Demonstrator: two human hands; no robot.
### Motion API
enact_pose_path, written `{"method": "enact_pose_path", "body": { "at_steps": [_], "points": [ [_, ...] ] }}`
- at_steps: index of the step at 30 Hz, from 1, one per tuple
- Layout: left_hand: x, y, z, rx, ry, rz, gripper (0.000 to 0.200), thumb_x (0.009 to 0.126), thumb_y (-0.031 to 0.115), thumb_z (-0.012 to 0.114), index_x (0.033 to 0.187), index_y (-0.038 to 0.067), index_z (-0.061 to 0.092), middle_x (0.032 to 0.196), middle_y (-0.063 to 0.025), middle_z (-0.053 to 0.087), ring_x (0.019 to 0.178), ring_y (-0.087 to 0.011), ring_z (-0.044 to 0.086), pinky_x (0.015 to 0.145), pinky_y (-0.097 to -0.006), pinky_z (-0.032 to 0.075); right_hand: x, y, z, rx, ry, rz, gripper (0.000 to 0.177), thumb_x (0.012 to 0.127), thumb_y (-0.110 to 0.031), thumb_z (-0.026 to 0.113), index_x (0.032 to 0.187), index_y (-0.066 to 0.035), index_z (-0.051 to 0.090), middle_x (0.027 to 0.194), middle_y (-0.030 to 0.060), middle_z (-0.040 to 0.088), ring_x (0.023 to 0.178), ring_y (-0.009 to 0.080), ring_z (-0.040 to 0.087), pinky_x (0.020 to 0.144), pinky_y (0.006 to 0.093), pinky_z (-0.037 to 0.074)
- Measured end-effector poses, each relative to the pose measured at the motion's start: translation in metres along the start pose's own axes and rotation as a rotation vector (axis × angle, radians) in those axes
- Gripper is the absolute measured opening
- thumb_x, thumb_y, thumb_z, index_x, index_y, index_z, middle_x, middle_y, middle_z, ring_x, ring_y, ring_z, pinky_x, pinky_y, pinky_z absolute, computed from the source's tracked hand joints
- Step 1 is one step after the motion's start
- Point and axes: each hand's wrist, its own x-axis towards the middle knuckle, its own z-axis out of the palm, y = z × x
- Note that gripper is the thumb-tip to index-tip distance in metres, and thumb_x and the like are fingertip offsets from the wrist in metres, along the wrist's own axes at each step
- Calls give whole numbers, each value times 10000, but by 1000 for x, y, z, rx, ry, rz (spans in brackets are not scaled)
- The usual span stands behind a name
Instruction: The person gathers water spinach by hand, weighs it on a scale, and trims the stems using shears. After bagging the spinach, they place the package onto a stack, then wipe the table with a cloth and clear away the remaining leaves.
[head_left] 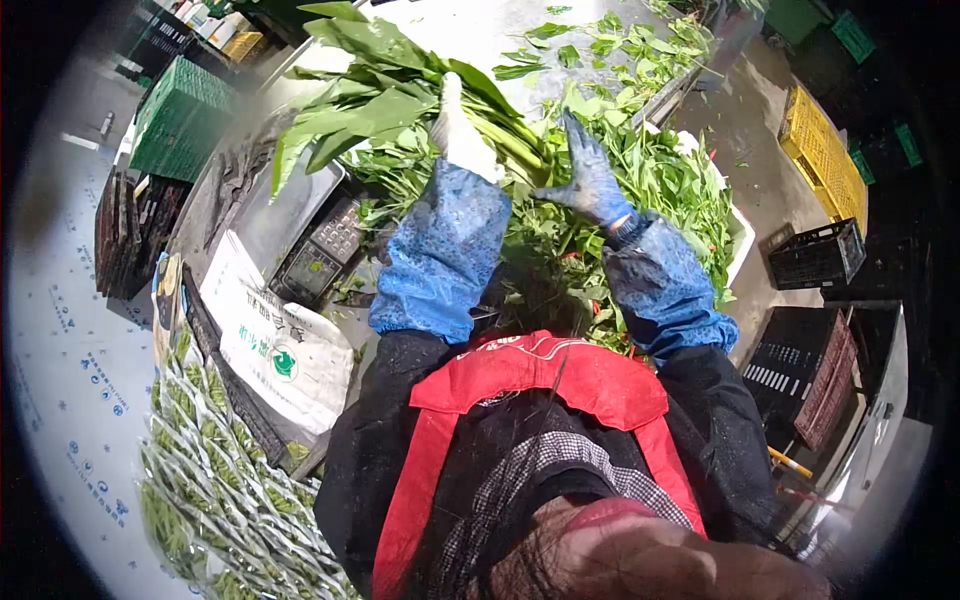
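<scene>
My left hand (pixel 462 130), in a white glove with a blue sleeve cover, is wrapped round a bunch of broad-leaved greens (pixel 385 95). The leaves point to the upper left and the pale stems lie to the right of the glove. My right hand (pixel 590 180), in a blue-grey glove, has its thumb and fingers spread near the stem ends, with nothing seen between them. Under and around it lies a heap of loose leafy greens (pixel 680 205), with a few small red bits among them.
A scale with a keypad (pixel 335 235) stands left of the greens, beside a white printed sack (pixel 275 340). Packed greens (pixel 220 480) lie at the lower left. Green crates (pixel 180 120) stand at left; a yellow crate (pixel 822 150) and black crate (pixel 818 255) at right.
</scene>
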Motion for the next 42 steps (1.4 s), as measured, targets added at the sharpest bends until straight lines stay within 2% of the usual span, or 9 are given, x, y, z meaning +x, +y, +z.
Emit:
{"method": "enact_pose_path", "body": {
  "at_steps": [4,6,14,15,17,20,26,32,42],
  "points": [
    [-51,12,30,543,-17,-267,287,721,366,672,841,118,594,535,14,452,307,-124,322,288,-275,228,33,4,35,250,-283,356,1081,589,-460,730,1325,18,101,1303,229,283,1154,342,368,967,364,328],
    [-10,-1,3,434,-415,-187,200,823,124,555,999,30,573,779,-48,587,609,-135,559,509,-242,464,40,-5,16,1506,-211,729,860,661,-347,719,1294,0,251,1252,195,385,1116,276,427,943,311,359],
    [70,5,-79,209,-758,-491,478,744,209,657,1165,94,461,1071,-82,544,998,-246,523,803,-457,464,43,34,-2,948,-771,145,370,733,-130,672,1068,-9,570,1101,100,554,1015,174,512,947,298,332],
    [80,-5,-87,59,-912,-695,504,731,235,671,1163,85,460,1082,-85,544,1005,-254,521,802,-458,465,43,65,28,759,-592,-661,308,782,-133,612,1066,-17,579,1118,96,548,1070,179,478,971,320,308],
    [36,-7,-66,321,-424,-418,270,716,182,656,928,33,582,924,-94,605,831,-238,594,747,-403,505,46,59,27,573,-897,-766,294,813,-116,567,1088,-12,563,1186,85,506,1107,173,437,962,296,299],
    [17,-9,-51,132,-545,-386,320,728,167,617,999,3,570,954,-142,608,846,-269,598,776,-417,486,32,42,34,1044,-986,91,585,720,-149,686,1220,-3,420,1203,63,484,1099,163,429,955,279,298],
    [39,-18,-59,-72,-453,-640,300,746,183,551,982,-2,570,915,-145,615,821,-292,596,768,-438,482,17,42,24,1131,-453,-126,934,697,-254,705,1366,-75,77,1397,149,152,1283,228,169,1038,350,176],
    [31,-36,-49,4,-216,-361,150,716,146,598,830,49,609,838,-77,627,766,-226,592,708,-362,486,1,7,53,795,203,24,343,749,-45,643,1068,0,528,1119,111,528,1003,163,505,847,286,412],
    [20,-20,-37,75,-296,-265,201,725,164,635,888,49,619,879,-43,623,819,-182,574,754,-334,472,9,-12,23,1532,45,581,197,828,-135,567,995,-45,517,684,-25,524,552,52,451,467,185,354]
  ]
}}
